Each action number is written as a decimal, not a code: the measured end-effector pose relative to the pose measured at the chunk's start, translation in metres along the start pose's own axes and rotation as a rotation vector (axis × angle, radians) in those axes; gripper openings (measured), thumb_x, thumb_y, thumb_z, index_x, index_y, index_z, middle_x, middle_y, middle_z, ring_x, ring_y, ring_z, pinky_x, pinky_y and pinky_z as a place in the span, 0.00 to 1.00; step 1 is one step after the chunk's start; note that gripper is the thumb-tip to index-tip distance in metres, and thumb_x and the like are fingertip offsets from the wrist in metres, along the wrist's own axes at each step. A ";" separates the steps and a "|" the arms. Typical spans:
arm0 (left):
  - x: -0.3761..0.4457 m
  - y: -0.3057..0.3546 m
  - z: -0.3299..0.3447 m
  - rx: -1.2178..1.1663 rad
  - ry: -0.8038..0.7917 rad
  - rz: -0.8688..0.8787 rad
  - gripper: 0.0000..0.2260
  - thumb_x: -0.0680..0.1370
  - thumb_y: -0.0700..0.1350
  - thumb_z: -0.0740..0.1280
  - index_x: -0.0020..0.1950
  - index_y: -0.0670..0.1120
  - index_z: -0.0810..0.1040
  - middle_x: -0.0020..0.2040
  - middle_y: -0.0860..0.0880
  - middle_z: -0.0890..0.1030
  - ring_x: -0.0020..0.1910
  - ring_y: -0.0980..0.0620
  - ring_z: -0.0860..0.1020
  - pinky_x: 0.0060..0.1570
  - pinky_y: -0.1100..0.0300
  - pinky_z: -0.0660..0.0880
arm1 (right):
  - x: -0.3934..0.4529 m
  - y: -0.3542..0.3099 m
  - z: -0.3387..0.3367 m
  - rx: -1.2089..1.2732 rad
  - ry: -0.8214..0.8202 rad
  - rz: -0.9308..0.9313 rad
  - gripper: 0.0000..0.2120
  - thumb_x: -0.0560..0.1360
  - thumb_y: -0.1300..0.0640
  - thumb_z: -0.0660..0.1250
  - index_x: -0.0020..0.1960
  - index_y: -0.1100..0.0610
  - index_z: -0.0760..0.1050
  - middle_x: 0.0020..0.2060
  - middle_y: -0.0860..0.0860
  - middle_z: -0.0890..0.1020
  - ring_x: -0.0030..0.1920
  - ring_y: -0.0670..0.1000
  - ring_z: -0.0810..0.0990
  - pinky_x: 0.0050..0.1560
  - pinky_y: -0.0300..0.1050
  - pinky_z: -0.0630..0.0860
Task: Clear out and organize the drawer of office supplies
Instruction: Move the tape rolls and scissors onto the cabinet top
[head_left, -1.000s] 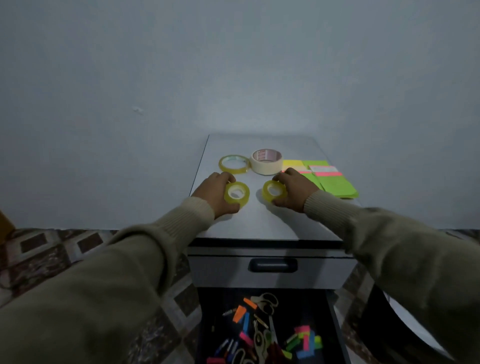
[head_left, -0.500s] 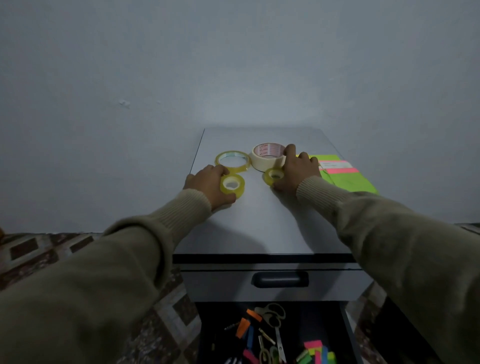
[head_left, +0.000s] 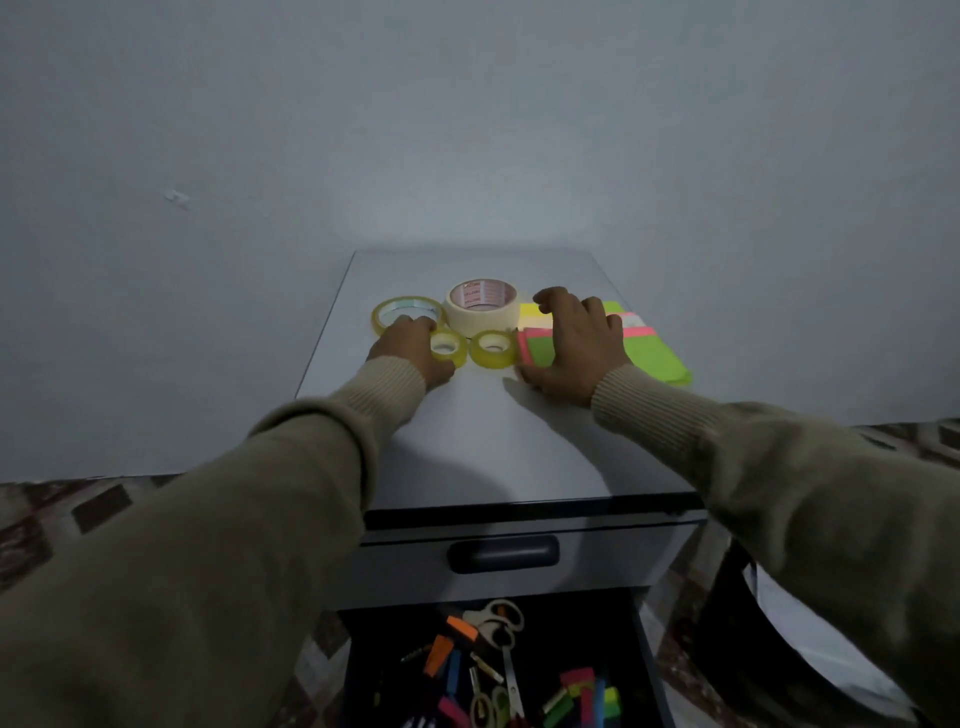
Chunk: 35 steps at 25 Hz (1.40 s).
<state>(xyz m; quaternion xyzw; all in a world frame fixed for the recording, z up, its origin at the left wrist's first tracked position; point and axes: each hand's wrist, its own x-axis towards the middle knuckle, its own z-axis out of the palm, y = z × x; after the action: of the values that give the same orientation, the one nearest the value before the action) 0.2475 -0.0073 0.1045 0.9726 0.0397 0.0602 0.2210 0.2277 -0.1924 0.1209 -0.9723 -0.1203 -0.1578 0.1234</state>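
On the grey cabinet top (head_left: 493, 441) my left hand (head_left: 408, 351) grips a small yellow tape roll (head_left: 448, 347) from its left side. A second small yellow roll (head_left: 493, 348) lies free just to its right. Behind them sit a wider clear roll (head_left: 408, 312) and a cream masking tape roll (head_left: 482, 307). My right hand (head_left: 576, 343) arches over the sticky note pads, thumb at the near edge and fingers at the far edge of a pink-and-green pad (head_left: 535, 347). Green pads (head_left: 657, 358) stick out to its right.
Below the closed upper drawer with its dark handle (head_left: 503, 553), the lower drawer (head_left: 647, 654) stands open. It holds scissors (head_left: 501, 626), coloured clips, flags (head_left: 584, 691) and pens. A dark round object sits at the lower right, and patterned floor tiles lie on both sides.
My right hand let go of the second small roll and moved right onto the sticky note pads. My left hand slid its roll right, close beside the other one.
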 end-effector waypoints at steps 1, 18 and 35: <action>0.000 0.001 0.001 -0.018 0.009 -0.007 0.30 0.71 0.47 0.69 0.72 0.46 0.65 0.68 0.43 0.69 0.64 0.42 0.71 0.63 0.53 0.70 | -0.003 0.002 0.000 0.004 0.013 -0.001 0.32 0.70 0.45 0.68 0.68 0.53 0.60 0.64 0.51 0.69 0.64 0.56 0.65 0.61 0.51 0.62; -0.191 0.006 -0.014 -0.302 0.055 0.312 0.19 0.70 0.43 0.73 0.59 0.43 0.74 0.51 0.49 0.73 0.47 0.54 0.72 0.47 0.65 0.68 | -0.163 -0.001 -0.051 0.190 -0.151 -0.138 0.26 0.71 0.51 0.71 0.65 0.56 0.67 0.63 0.52 0.72 0.61 0.54 0.70 0.60 0.49 0.64; -0.324 -0.062 0.130 0.440 -0.594 0.432 0.22 0.76 0.54 0.64 0.69 0.50 0.65 0.68 0.48 0.66 0.66 0.47 0.65 0.62 0.54 0.63 | -0.323 0.050 0.070 -0.083 -0.907 -0.267 0.29 0.71 0.53 0.70 0.69 0.57 0.64 0.66 0.55 0.67 0.66 0.56 0.67 0.64 0.46 0.67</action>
<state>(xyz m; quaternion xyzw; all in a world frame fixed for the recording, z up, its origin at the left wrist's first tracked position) -0.0584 -0.0403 -0.0716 0.9577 -0.2183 -0.1876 -0.0078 -0.0370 -0.2826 -0.0617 -0.9232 -0.2797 0.2635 -0.0018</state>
